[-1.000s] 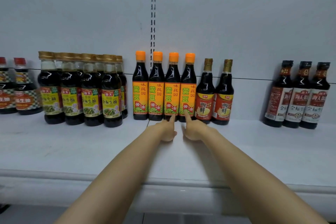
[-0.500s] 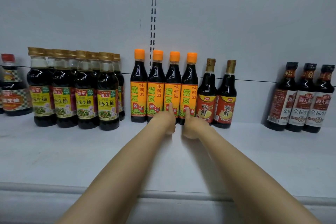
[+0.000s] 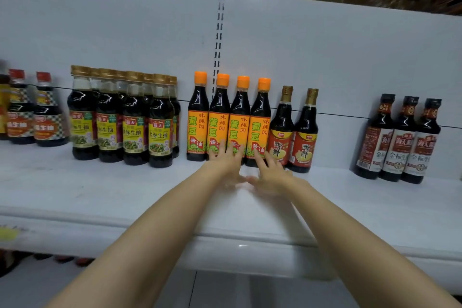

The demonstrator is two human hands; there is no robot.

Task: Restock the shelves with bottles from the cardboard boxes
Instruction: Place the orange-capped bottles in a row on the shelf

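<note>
Since half a second ago, both hands have gone from a single pointing finger each to spread fingers. My left hand [image 3: 226,165] lies flat with straight fingers against the lower labels of the middle orange-capped bottles [image 3: 240,120]; my right hand [image 3: 268,172] lies beside it, fingers straight and reaching the base of the rightmost one. Neither grip is clamped on anything; both are apart and a little blurred.

All four orange-capped bottles stand upright in a row at the back of the shelf [image 3: 100,190], just left of the two red-label bottles [image 3: 292,132]. I judge this as squaring up the row. No cardboard box shows, so the next move calls for pulling back and fetching more bottles.
</note>
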